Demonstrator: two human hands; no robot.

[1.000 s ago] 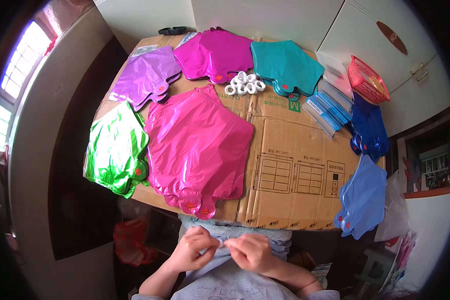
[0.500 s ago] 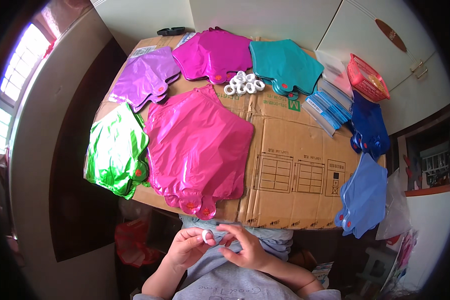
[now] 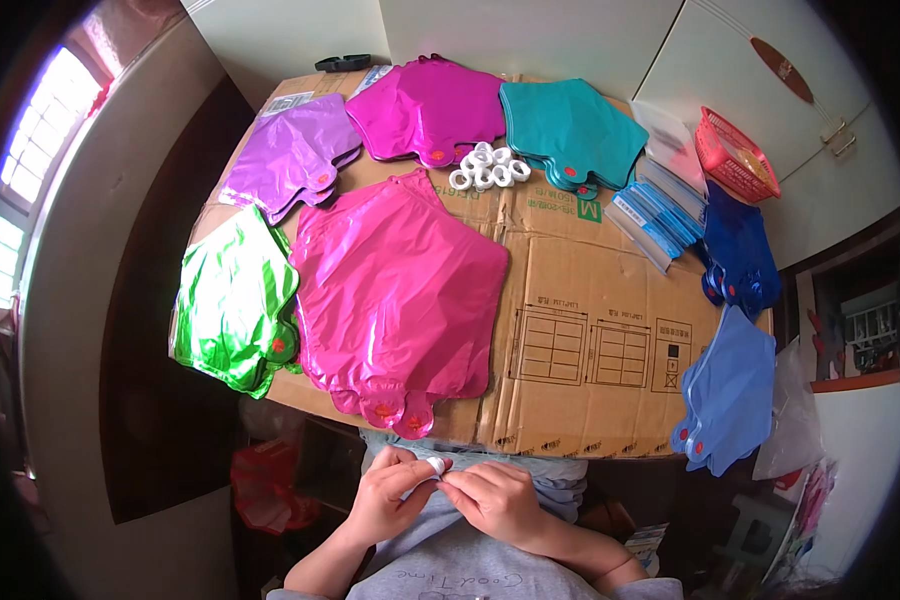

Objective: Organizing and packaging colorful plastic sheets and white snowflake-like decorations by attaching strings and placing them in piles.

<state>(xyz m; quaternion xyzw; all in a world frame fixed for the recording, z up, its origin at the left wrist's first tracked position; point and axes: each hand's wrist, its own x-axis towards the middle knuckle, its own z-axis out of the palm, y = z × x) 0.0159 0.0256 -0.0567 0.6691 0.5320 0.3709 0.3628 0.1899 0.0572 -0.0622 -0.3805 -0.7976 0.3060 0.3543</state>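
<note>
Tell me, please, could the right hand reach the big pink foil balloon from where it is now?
Probably yes: the pink foil balloon overhangs the cardboard edge just above the right hand, with nothing between, though that hand pinches a small white ring.

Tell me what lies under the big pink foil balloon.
The pink foil balloon lies on flattened brown cardboard, beside the green balloon. More pink necks show beneath its lower edge; how many sheets are stacked there is hidden.

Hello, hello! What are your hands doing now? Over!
Left hand and right hand together at the lap, pinching a small white ring. Pink balloon flat on the cardboard just ahead. Nothing between the hands and the balloon.
</note>
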